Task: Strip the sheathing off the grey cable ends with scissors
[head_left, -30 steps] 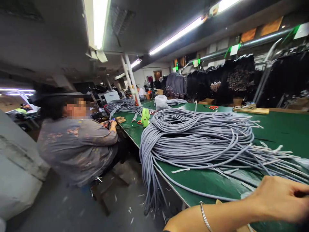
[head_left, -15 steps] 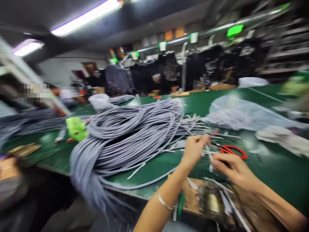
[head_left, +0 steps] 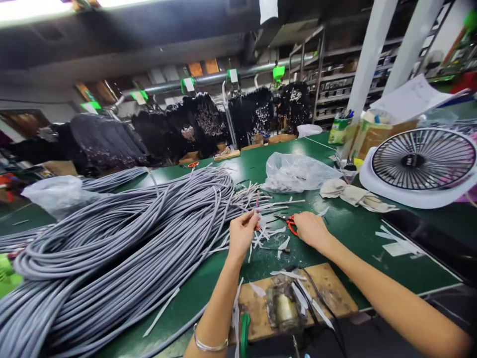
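My left hand [head_left: 244, 231] is closed in a pinch, with the thin pinkish end of a cable [head_left: 257, 200] sticking up from its fingertips. To its right, my right hand [head_left: 309, 229] has its fingers on the red handles of a pair of scissors [head_left: 291, 225], whose blades point left on the table. White strips [head_left: 266, 233] lie scattered between the two hands. A big bundle of grey cables [head_left: 149, 228] spreads out on the left, its stripped ends near my left hand. Below the hands, a small motor-like device [head_left: 285, 306] sits on a wooden board [head_left: 331, 291].
A clear plastic bag [head_left: 294, 171] and a crumpled cloth glove [head_left: 352, 194] lie beyond my right hand. At the right are a fan [head_left: 421, 159] and a dark flat panel [head_left: 428, 238]. A green handle [head_left: 244, 330] stands by the board's left side.
The view has swung right, bringing the fan into sight. My right hand has left the white strip beside my left hand and moved onto the scissors. My left hand keeps its pinch.
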Available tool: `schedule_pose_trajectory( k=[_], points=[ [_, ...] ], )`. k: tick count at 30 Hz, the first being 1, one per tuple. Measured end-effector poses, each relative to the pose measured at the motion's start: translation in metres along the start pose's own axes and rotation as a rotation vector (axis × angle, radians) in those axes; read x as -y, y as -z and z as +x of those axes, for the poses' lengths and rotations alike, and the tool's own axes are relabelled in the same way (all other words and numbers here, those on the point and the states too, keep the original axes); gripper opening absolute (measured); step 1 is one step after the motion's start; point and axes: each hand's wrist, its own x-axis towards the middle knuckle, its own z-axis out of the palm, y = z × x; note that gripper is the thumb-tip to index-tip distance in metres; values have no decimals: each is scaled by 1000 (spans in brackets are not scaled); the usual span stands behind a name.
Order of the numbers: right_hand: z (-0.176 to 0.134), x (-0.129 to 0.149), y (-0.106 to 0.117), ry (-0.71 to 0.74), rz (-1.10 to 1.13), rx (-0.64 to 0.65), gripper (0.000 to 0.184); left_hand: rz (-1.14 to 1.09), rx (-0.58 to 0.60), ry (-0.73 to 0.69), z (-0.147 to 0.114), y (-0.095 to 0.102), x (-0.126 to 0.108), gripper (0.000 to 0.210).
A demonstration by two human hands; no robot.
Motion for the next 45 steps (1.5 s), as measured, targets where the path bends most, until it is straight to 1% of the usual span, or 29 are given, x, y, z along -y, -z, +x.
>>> schedule_pose_trajectory(
  k=[3, 6, 8, 11, 13, 15, 19, 22, 25, 27, 28, 30, 32, 34, 35, 37, 39, 40, 43, 45],
  points=[
    [4, -5, 1, -21, 21, -57, 11, -1, 9, -14, -2, 1, -5, 29],
    [4, -2, 9, 14, 78, -150, 16, -16, 23, -29, -3, 2, -9, 31],
    [1, 5, 14, 79, 147, -240, 17, -30, 31, -32, -5, 1, -11, 33],
    [-5, 17, 15, 217, 303, -398, 16, -40, 41, -38, -7, -1, -13, 34],
    [-9, 24, 13, 266, 359, -460, 17, -35, 51, -42, -9, -3, -14, 33],
    [-11, 27, 11, 254, 334, -470, 16, -9, 77, -48, -11, -5, -15, 33],
    [-14, 28, 10, 204, 200, -465, 14, 87, 131, -93, -14, -6, -14, 36],
    [-16, 26, 11, 190, 105, -441, 10, 137, 128, -123, -14, -5, -13, 33],
    [-18, 24, 12, 223, 63, -413, 11, 108, 116, -113, -13, -4, -12, 31],
    [-19, 24, 11, 249, 112, -399, 14, 35, 104, -82, -13, -4, -12, 27],
    [-19, 25, 11, 252, 174, -395, 17, 0, 98, -66, -12, -5, -12, 25],
    [-18, 30, 9, 226, 365, -383, 29, -48, 83, -53, -11, -5, -12, 23],
    [-17, 38, 6, 179, 596, -343, 41, -78, 57, -68, -11, -7, -13, 24],
    [-16, 46, 1, 148, 771, -301, 46, -112, 6, -73, -10, -8, -14, 25],
    [-16, 48, -1, 150, 810, -305, 46, -124, -21, -71, -10, -9, -14, 25],
    [-15, 49, -5, 184, 800, -372, 44, -131, -64, -57, -10, -10, -14, 26],
    [-14, 46, -9, 228, 744, -439, 41, -123, -83, -44, -11, -10, -13, 26],
    [-13, 44, -9, 246, 723, -453, 40, -117, -89, -38, -11, -10, -13, 26],
    [-11, 41, -8, 258, 712, -432, 40, -95, -104, -37, -12, -9, -12, 23],
    [-10, 45, -6, 222, 762, -368, 41, -71, -125, -61, -12, -7, -13, 22]
  ],
)
